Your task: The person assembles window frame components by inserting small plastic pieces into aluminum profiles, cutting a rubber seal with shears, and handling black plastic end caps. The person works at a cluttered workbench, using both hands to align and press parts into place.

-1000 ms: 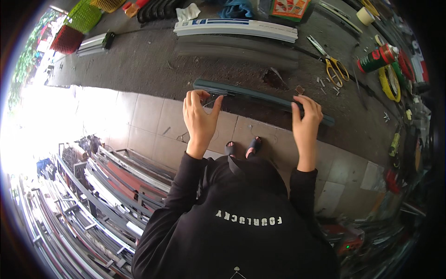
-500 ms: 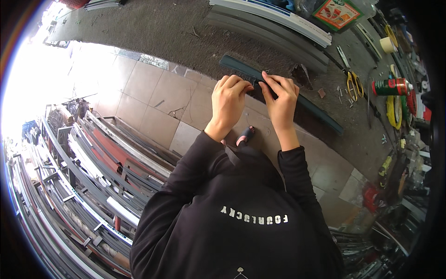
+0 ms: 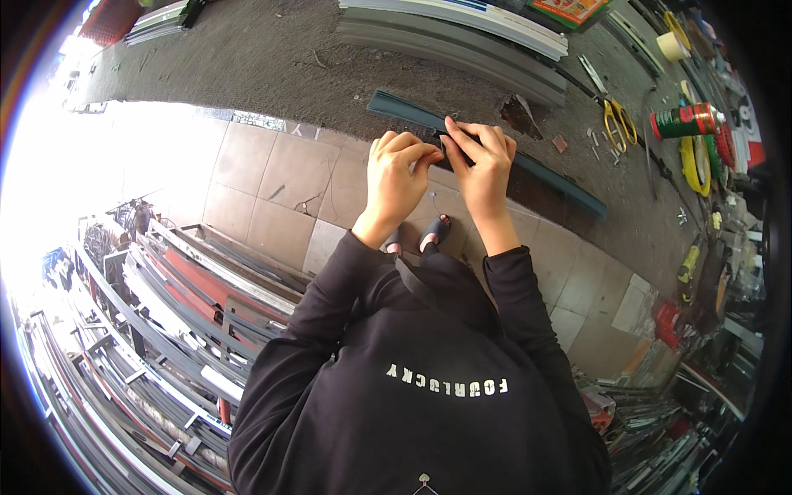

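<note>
Since a second ago, my right hand (image 3: 485,169) has come in from near the right end of the long dark green-grey bar (image 3: 561,183) and is now just beside my left hand (image 3: 398,177). The bar is along the front of the dark bench (image 3: 247,74), its long axis slanting from upper left, farther from me, down to lower right. My left fingertips are drawn together at its near side; I cannot tell whether they pinch anything. My right forefinger reaches onto the bar, thumb below; whether they grasp it is hidden. A red basket (image 3: 109,23) sits at the upper left, contents unclear; a green-and-red can (image 3: 686,122) is at right, beyond the yellow-handled scissors (image 3: 617,124). Grey profiles (image 3: 454,58) border the bar's far side; bench surface stretches to its left, and tiled floor (image 3: 247,157) begins beyond the front edge.
</note>
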`<state>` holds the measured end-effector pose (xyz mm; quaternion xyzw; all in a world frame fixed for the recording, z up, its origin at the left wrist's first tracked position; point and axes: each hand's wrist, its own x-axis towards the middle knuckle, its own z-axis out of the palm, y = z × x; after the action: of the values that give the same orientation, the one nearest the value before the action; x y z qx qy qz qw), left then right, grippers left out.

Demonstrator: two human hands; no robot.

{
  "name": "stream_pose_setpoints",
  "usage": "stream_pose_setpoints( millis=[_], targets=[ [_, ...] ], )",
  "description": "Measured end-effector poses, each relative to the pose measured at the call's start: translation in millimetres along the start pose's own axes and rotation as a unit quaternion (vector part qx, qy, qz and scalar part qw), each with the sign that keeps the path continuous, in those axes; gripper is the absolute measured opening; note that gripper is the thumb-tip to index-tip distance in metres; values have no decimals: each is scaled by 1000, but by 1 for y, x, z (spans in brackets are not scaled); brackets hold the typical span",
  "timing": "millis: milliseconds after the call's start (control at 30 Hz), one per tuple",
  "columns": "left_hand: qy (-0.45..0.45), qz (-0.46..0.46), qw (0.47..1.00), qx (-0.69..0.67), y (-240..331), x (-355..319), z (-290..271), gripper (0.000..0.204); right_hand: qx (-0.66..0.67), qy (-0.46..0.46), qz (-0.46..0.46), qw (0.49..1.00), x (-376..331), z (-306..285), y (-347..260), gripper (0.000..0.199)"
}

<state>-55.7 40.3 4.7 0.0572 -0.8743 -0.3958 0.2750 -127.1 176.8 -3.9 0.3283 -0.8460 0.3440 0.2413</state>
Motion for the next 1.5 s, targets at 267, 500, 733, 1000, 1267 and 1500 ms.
stream_pose_setpoints(
  millis=[267,500,733,1000,1267,1500],
  targets=[
    [-269,-12,963,14,-60,-90,-67,20,19,-4,25,999,1,-29,1,53],
    [-430,-339,829,112,-321,-344,-152,29,-29,100,183,978,-52,-115,15,39],
    [82,-365,841,391,-307,-267,-184,36,-71,112,324,937,-78,-164,41,18],
    [-177,105,977,52,54,6,49,57,-80,80,263,958,-81,-144,64,11],
    [-236,229,944,14,105,47,127,46,-70,92,258,959,-77,-142,82,15],
    [-251,218,943,7,107,45,128,46,-75,66,306,947,-66,-147,75,13]
  ],
)
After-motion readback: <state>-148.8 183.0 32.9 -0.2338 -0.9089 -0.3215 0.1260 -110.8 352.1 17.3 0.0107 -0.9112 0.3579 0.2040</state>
